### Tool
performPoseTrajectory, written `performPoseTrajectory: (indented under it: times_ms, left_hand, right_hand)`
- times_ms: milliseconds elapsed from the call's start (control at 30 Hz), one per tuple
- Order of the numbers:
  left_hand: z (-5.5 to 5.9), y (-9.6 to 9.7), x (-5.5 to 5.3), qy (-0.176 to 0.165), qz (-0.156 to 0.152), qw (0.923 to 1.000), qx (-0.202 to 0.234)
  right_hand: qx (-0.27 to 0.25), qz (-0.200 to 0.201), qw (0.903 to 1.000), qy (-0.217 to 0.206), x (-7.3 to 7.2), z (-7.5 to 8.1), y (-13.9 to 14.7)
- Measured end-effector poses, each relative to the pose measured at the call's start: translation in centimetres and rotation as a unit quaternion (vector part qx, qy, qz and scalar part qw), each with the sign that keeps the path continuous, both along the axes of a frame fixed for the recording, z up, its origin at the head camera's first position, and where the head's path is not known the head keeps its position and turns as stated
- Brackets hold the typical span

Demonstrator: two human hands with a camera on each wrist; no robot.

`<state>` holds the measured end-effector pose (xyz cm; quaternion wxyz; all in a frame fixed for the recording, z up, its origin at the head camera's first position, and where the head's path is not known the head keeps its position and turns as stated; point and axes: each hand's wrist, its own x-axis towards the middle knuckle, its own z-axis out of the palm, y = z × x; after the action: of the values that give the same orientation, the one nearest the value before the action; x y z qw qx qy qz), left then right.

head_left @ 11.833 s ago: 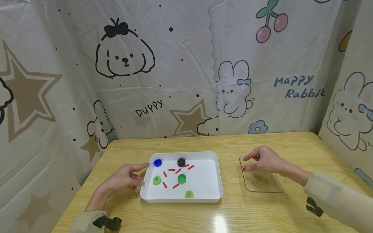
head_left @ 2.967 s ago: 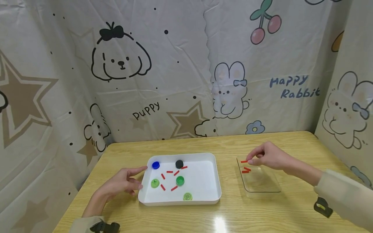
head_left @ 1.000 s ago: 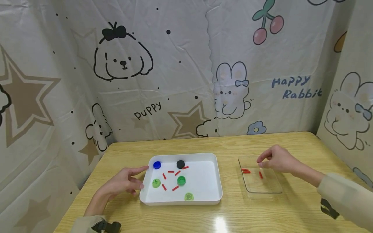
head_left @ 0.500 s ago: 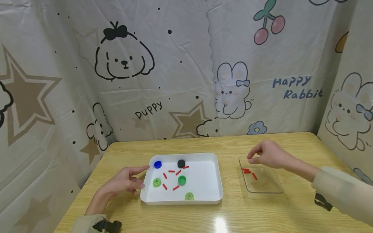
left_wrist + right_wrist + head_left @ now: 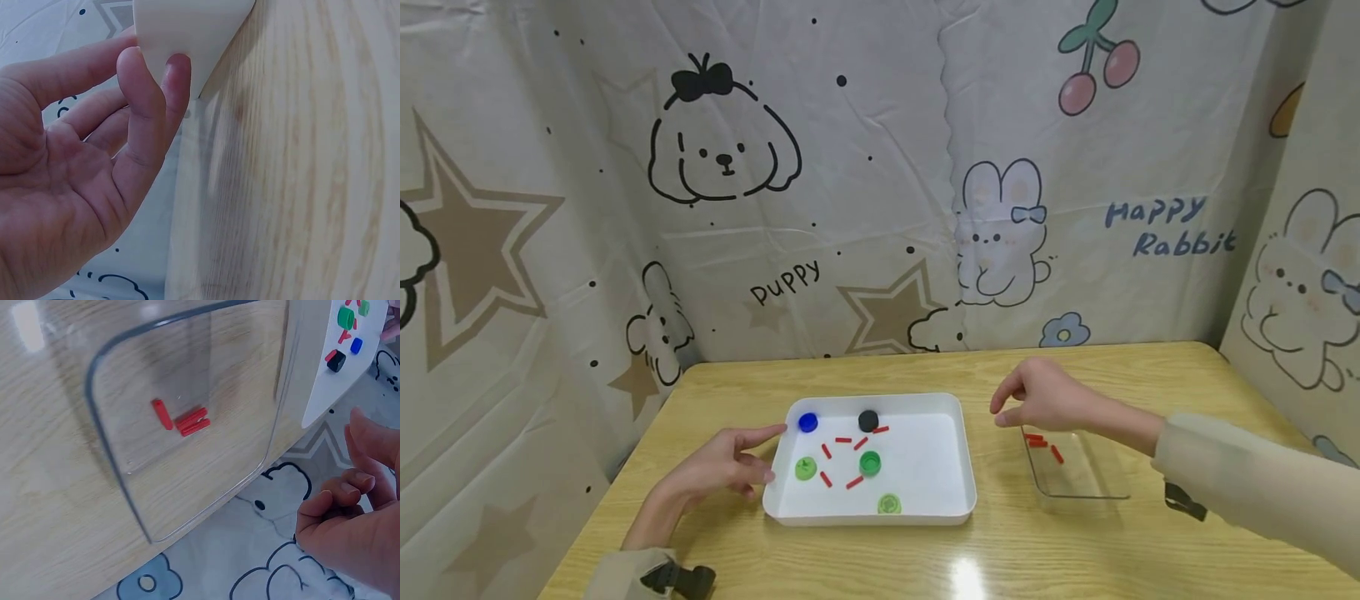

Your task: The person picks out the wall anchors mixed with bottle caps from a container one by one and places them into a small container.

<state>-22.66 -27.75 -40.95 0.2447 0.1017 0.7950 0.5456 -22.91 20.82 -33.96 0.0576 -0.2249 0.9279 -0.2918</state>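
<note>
I'm guessing: fetching red sticks (image 5: 854, 482). Right hand (image 5: 1047, 402) hovering loose, seemingly empty, needing pinch next; left hand (image 5: 715, 467) loosely touching left edge of tray (image 5: 925, 467).

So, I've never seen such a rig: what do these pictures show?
There is no robot; this is bare-handed work. One current picture looks forward and down from the head, the other two from each wrist. On the wooden table are a white tray, with six red sticks and several colored round pieces, and a clear container with three more sticks. The left hand touches the tray's side. The right hand is near the container, its grip empty.
</note>
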Motion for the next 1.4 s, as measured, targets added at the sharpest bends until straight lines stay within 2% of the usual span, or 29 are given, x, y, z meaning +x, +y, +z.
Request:
performPoseTrajectory:
  times_ms: [467, 867, 1100, 1400]
  left_hand:
    - [-0.2, -0.3, 0.0, -0.007, 0.002, 1.0000, 0.001]
    - [-0.3, -0.6, -0.2, -0.009, 0.001, 1.0000, 0.004]
    - [-0.2, -0.5, -0.1, -0.007, -0.001, 1.0000, 0.005]
    - [-0.2, -0.4, -0.1, -0.007, 0.000, 1.0000, 0.004]
  right_hand:
    - [-0.019, 0.059, 0.9978, -0.023, -1.6, -0.2, -4.3]
    - [-0.015, 0.040, 0.9967, -0.069, -3.2, -1.0, -8.0]
    - [-0.013, 0.045, 0.9959, -0.077, -4.3, -2.0, -9.6]
    - [-0.006, 0.053, 0.9952, -0.082, -5.4, -1.8, -11.3]
